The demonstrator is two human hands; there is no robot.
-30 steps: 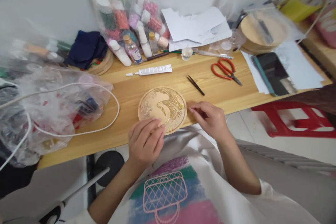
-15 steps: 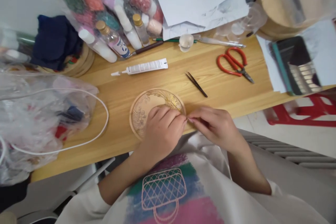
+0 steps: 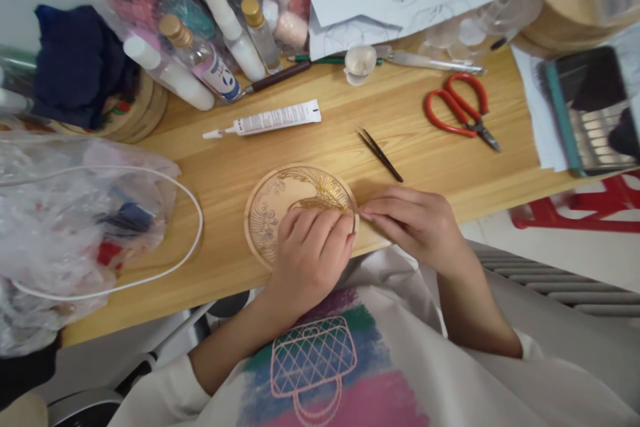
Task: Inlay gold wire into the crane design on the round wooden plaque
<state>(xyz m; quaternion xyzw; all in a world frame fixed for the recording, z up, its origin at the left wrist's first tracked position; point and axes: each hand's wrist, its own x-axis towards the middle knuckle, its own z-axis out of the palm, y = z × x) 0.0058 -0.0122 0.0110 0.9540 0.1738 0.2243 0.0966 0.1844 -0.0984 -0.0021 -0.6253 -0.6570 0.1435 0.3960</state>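
Left hand (image 3: 311, 250) over round carved wooden disc (image 3: 267, 203), right hand (image 3: 413, 220) pinched narrow at its rim; left grip unclear, can't tell.

Smooth pale wooden disc (image 3: 273, 190)

No legible txt, brand or no. anywhere. Tiny printed lines on slim white tube w/ pointed nozzle (image 3: 277, 118), approx 11 o'clock in view, too small to read. White-and-blue label (image 3: 223, 80) on clear gold-capped bottle (image 3: 203, 61), btwn 10 & 11 o'clock, likewise unreadable.
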